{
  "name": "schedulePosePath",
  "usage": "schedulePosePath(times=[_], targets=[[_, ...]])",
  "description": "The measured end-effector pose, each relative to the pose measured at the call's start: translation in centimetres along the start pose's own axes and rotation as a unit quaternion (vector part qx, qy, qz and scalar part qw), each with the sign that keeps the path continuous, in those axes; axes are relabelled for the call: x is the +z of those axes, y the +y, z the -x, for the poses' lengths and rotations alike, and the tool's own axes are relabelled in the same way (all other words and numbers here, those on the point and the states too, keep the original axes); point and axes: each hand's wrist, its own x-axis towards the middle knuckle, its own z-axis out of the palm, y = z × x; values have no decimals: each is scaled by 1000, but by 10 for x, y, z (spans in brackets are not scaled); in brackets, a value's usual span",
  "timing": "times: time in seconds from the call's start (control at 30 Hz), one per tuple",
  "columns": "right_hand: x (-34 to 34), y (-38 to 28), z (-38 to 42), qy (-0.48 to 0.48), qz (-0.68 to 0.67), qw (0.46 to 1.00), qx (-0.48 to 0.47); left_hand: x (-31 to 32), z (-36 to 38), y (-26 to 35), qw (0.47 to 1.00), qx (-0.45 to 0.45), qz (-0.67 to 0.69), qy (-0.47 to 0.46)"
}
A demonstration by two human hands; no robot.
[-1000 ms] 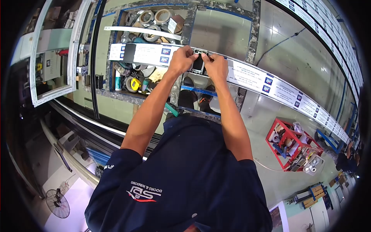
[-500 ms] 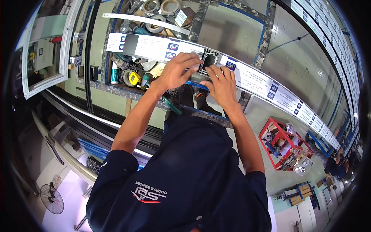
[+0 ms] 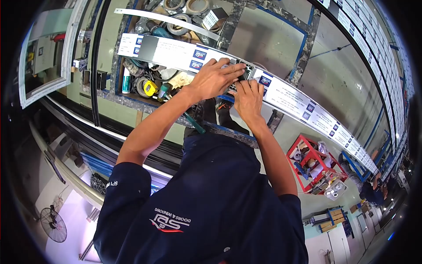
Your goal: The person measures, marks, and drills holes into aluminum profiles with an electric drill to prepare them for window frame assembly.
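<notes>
A long profile (image 3: 176, 53) covered in white printed film lies across the frame. On it sits a short, dark hollow profile piece (image 3: 249, 69) with a slotted silver edge, mostly covered by my fingers. My left hand (image 3: 213, 80) reaches over it from the left, fingers bent across its top. At its near side, my right hand (image 3: 249, 100) has bent fingers pressed against it beside the film. The fingertips of both hands nearly meet, and the contact beneath them is partly hidden.
Below the profile, a bench compartment holds a yellow tape measure (image 3: 150, 88), a white tube (image 3: 126, 82) and tape rolls (image 3: 197, 6). A thin white strip (image 3: 167, 20) lies beyond. A red cart (image 3: 314, 165) stands right; another person (image 3: 372, 191) is at far right.
My left hand has moved right and its fingers now lie over the short profile piece, which was more exposed before. My right hand has shifted slightly left. The whole view has shifted a little.
</notes>
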Motion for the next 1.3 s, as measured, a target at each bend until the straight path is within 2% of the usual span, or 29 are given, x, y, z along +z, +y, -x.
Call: schedulePosePath(times=[0.27, 0.43, 0.6, 0.63, 0.7, 0.77, 0.97, 1.17, 1.3], targets=[[5, 5, 0, 23, -9, 999, -21, -10, -9, 13, 998, -11, -50, -42], [-2, 4, 9, 29, -4, 1000, -5, -6, -7, 23, 998, -28, -58, 7], [-29, 9, 9, 95, -31, 995, 29, -11, -3, 32, 996, -65, -57, 34], [-30, 16, 7, 113, -42, 992, 45, -13, -4, 34, 995, -71, -25, 69], [-39, 24, -4, 135, -56, 986, 79, -11, -4, 36, 994, -96, -13, 48], [-41, 30, -11, 116, -23, 991, 68, -11, -5, 36, 993, -110, -7, 45], [-37, 31, -16, 57, 45, 997, 36, -12, -14, 32, 996, -71, -45, -6], [-40, 28, -33, -75, 108, 991, -29, -21, -38, 31, 989, -34, -48, -135], [-49, 26, -45, -142, 112, 983, -36, -23, -47, 25, 988, -8, -47, -145]])
